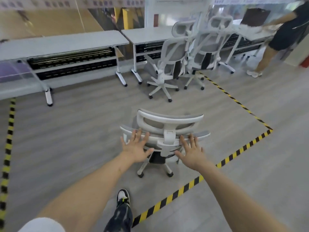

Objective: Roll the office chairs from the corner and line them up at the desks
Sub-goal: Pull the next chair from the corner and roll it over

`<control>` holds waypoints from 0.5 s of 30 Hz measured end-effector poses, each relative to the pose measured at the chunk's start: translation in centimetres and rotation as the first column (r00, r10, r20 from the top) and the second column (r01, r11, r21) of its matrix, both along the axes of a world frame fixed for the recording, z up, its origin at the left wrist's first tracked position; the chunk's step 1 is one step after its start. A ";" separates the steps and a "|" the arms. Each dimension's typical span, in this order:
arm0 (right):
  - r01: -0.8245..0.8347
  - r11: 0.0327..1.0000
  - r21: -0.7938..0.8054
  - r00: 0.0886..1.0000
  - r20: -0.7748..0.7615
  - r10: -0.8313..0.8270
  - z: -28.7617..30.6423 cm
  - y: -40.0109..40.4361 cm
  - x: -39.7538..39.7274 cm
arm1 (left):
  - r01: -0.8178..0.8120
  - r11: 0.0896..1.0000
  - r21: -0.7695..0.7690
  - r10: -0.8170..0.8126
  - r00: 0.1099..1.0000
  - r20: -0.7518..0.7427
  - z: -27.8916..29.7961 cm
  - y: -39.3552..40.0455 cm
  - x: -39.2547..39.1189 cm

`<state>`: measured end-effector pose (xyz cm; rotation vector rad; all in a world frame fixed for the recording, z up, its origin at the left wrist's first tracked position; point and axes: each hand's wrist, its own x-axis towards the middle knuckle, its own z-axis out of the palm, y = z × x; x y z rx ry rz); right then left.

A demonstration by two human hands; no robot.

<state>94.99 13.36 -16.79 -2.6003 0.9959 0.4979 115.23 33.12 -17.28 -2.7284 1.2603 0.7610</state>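
Note:
A white office chair [168, 131] with grey mesh stands right in front of me, its back toward me. My left hand [136, 149] is spread flat, fingers apart, at the left part of the backrest's top edge. My right hand [192, 151] is spread the same way at the right part. Neither hand is wrapped around anything; whether the palms touch the backrest is unclear. Two more white chairs, one [168, 59] beside the other [209, 49], stand close together farther ahead at a grey desk [145, 35]. A long grey desk [63, 43] runs along the left.
Yellow-black floor tape [230, 157] marks a rectangle around the nearby chair, with another strip [8, 144] at the left. A person [284, 34] in dark clothes stands at the far right by a desk. My shoe [123, 197] is on the floor below the chair.

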 end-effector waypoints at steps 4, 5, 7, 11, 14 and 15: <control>-0.060 0.998 0.012 0.998 0.013 0.060 0.2 -0.8 8.2 | -0.062 0.998 -0.003 0.062 0.998 0.012 0.3 0.2 7.2; -0.067 0.998 0.023 0.997 0.026 0.066 0.2 -1.0 10.2 | -0.072 0.997 -0.002 0.072 0.997 0.016 0.4 0.0 9.1; -0.074 0.997 0.033 0.996 0.047 0.073 0.4 -1.6 14.3 | -0.085 0.996 0.001 0.085 0.996 0.023 0.4 -0.4 13.1; -0.087 0.995 0.040 0.995 0.045 0.085 0.5 -3.0 22.7 | -0.106 0.994 0.000 0.106 0.994 0.010 0.3 -1.3 21.1; -0.090 0.996 0.028 0.995 0.042 0.089 0.5 -4.7 28.8 | -0.119 0.993 -0.012 0.119 0.993 -0.005 0.2 -2.4 26.8; -0.092 0.995 0.029 0.995 0.039 0.090 0.5 -5.3 30.9 | -0.124 0.992 -0.013 0.123 0.992 -0.004 0.2 -2.7 28.7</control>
